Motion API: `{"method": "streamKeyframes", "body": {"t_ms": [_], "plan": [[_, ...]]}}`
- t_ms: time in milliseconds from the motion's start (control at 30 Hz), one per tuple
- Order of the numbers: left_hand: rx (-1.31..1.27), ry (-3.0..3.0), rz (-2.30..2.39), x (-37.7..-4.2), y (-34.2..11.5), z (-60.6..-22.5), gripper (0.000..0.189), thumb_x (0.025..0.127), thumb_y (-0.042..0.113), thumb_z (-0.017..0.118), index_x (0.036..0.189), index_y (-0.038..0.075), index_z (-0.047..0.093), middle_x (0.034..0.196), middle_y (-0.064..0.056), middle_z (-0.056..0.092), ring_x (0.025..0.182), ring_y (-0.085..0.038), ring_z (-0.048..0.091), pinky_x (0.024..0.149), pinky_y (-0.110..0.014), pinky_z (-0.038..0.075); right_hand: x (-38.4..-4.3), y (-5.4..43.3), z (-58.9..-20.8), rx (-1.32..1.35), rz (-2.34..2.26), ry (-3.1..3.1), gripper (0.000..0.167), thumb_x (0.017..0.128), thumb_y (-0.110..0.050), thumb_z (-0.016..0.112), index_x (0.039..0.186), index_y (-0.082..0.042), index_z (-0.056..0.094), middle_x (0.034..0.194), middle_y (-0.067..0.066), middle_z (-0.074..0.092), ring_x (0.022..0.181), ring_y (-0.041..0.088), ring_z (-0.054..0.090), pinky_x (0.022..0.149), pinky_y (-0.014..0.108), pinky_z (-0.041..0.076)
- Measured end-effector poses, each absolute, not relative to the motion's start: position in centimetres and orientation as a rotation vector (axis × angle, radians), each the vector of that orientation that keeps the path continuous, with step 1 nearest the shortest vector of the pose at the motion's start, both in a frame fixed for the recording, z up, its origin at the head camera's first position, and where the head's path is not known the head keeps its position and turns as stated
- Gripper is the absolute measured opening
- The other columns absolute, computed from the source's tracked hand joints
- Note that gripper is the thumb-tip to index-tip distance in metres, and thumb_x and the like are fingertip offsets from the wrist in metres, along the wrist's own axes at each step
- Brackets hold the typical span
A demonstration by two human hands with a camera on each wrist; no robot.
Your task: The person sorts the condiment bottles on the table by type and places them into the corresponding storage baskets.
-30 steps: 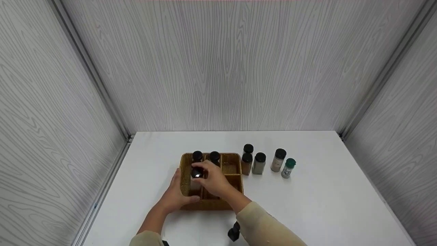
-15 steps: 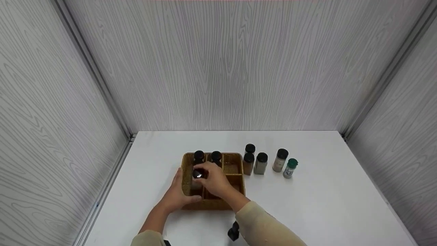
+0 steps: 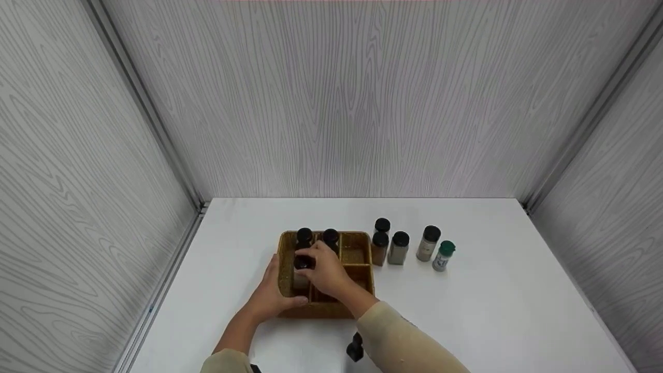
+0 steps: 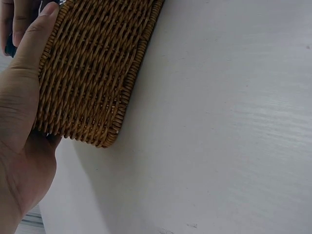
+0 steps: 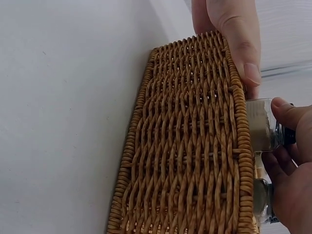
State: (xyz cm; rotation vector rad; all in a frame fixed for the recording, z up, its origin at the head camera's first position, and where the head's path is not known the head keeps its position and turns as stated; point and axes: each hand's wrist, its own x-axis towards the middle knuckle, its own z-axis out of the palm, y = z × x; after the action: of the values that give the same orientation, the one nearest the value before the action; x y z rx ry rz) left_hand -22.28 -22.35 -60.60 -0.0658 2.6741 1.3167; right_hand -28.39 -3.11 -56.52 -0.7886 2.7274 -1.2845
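Observation:
A brown wicker basket (image 3: pixel 323 311) with compartments sits on the white table. My left hand (image 3: pixel 267 295) holds its front left corner, the thumb (image 4: pixel 36 36) over the front rim and the fingers along the left side. With thumb and fingertips my right hand (image 3: pixel 329 272) pinches the black cap (image 3: pixel 302 261) of a spice jar in the left part of the basket. That jar's clear glass body (image 5: pixel 258 122), with pale contents, shows above the rim in the right wrist view. Two more black-capped jars stand behind it, one at back left (image 3: pixel 304 235) and one at back middle (image 3: pixel 330 236).
Right of the basket stand a brown-filled jar (image 3: pixel 379 251), a greenish one (image 3: pixel 399 251) and another black-capped jar (image 3: pixel 382 225) behind. Farther right are a taller shaker (image 3: pixel 428 246) and a green-capped one (image 3: pixel 444 256). A small black object (image 3: pixel 355 349) lies near the right sleeve.
The head view has shifted slightly, so everything sits a little farther right. Both hands keep their places on the basket and jar; the bright glint on the pinched cap has faded.

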Motion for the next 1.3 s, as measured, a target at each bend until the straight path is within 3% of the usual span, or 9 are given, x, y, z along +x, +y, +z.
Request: {"method": "streamKeyframes", "body": {"t_ms": [133, 467, 767, 1000, 1300], "plan": [[-0.076, 2.670, 1.319, -22.19, -22.46, -60.70, 0.153, 0.075, 0.063, 0.096, 0.175, 0.016, -0.010, 0.185, -0.017, -0.003, 0.169, -0.047, 0.017, 0.131, -0.065, 0.031, -28.40, -3.38, -56.64, -0.778, -1.273, 2.737, 0.047, 0.095, -0.018, 0.086, 0.140, -0.016, 0.075, 0.108, -0.002, 0.056, 0.097, 0.009, 0.054, 0.092, 0.028, 0.059], [-0.081, 2.668, 1.326, -22.15, -22.41, -60.63, 0.152, 0.076, 0.061, 0.096, 0.175, 0.017, -0.010, 0.185, -0.016, -0.002, 0.168, -0.046, 0.020, 0.130, -0.065, 0.034, -28.53, -3.45, -56.96, -0.801, -1.225, 2.788, 0.046, 0.095, -0.018, 0.086, 0.140, -0.018, 0.075, 0.109, -0.002, 0.053, 0.096, 0.008, 0.054, 0.088, 0.023, 0.057], [-0.077, 2.662, 1.342, -22.22, -22.36, -60.55, 0.154, 0.074, 0.063, 0.096, 0.175, 0.023, -0.012, 0.185, -0.014, -0.002, 0.167, -0.047, 0.024, 0.129, -0.065, 0.036, -28.52, -3.58, -56.99, -0.786, -1.202, 2.808, 0.044, 0.096, -0.019, 0.085, 0.139, -0.015, 0.075, 0.115, 0.000, 0.055, 0.106, 0.011, 0.059, 0.097, 0.028, 0.061], [-0.094, 2.666, 1.309, -22.17, -22.22, -60.40, 0.155, 0.073, 0.068, 0.094, 0.175, 0.021, -0.012, 0.185, -0.014, -0.005, 0.169, -0.047, 0.018, 0.130, -0.066, 0.033, -28.44, -3.57, -57.22, -0.818, -1.123, 2.853, 0.046, 0.097, -0.021, 0.084, 0.141, -0.017, 0.074, 0.112, 0.000, 0.054, 0.098, 0.011, 0.054, 0.086, 0.026, 0.058], [-0.107, 2.658, 1.322, -22.02, -22.32, -60.45, 0.155, 0.072, 0.068, 0.095, 0.175, 0.024, -0.011, 0.186, -0.012, -0.003, 0.169, -0.046, 0.020, 0.130, -0.065, 0.033, -28.64, -3.74, -57.51, -0.802, -1.069, 2.893, 0.044, 0.096, -0.023, 0.086, 0.138, -0.020, 0.075, 0.113, 0.001, 0.057, 0.105, 0.013, 0.059, 0.095, 0.032, 0.061]]}}
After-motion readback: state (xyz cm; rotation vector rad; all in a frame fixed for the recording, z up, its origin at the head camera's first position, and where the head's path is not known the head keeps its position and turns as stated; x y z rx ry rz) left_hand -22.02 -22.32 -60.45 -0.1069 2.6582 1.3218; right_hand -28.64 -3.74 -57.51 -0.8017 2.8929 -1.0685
